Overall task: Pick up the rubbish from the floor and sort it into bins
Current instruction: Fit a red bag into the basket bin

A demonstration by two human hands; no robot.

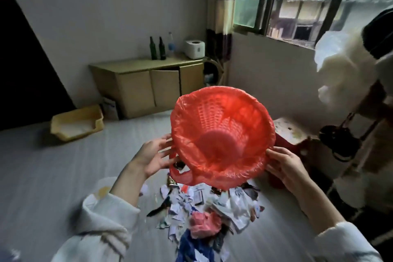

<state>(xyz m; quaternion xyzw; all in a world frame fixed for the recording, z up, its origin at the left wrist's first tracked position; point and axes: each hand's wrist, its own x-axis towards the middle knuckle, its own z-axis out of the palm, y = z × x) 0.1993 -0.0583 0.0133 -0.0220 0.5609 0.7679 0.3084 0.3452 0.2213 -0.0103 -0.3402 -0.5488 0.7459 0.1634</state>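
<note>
Red-lined woven plastic bin [222, 134], tilted mouth-up, gripped at its rim by left hand [154, 155] and right hand [285, 168] above paper rubbish [204, 208] on the floor [53, 166].

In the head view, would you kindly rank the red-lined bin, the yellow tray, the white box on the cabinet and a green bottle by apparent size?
1. red-lined bin, though nearness to the camera inflates it
2. yellow tray
3. white box
4. green bottle, looks close to the box, so unsure
</note>
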